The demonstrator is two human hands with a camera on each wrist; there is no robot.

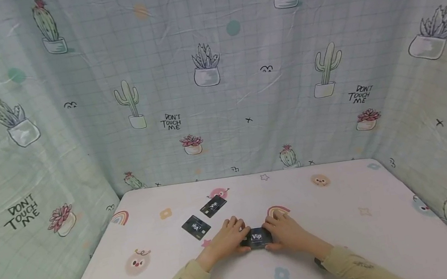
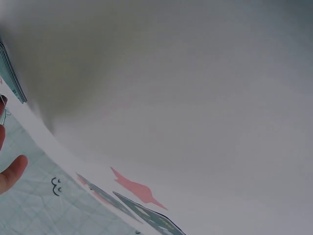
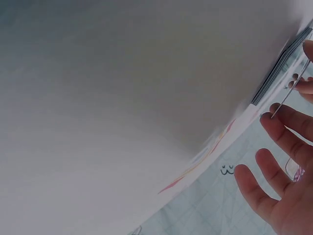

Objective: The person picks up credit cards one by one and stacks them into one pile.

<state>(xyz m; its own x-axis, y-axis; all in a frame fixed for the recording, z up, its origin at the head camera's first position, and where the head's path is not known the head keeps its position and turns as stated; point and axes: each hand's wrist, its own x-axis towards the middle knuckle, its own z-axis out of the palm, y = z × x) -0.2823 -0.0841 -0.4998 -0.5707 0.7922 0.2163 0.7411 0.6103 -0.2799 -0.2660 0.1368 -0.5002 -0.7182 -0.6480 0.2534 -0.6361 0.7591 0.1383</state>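
Observation:
A black card with white "Vip" lettering (image 1: pixel 257 237) lies level between the two hands near the middle of the table. My left hand (image 1: pixel 228 239) holds its left end, thumb at the near edge and fingers at the far edge. At the right end, my right hand (image 1: pixel 287 232) pinches it the same way. In the right wrist view this card (image 3: pixel 290 90) appears edge-on as a thin line, apart from a stack of cards (image 3: pixel 279 67) on the table. The left wrist view catches the stack's edge (image 2: pixel 11 76) and only some left fingertips (image 2: pixel 17 167).
Two more black Vip cards, one upper (image 1: pixel 213 206) and one lower (image 1: pixel 196 227), lie separately beyond the left hand. A dark object (image 1: pixel 319 263), mostly hidden, shows beside the right sleeve. A patterned cloth (image 1: pixel 217 97) hangs behind and beside the printed white table (image 1: pixel 339 218).

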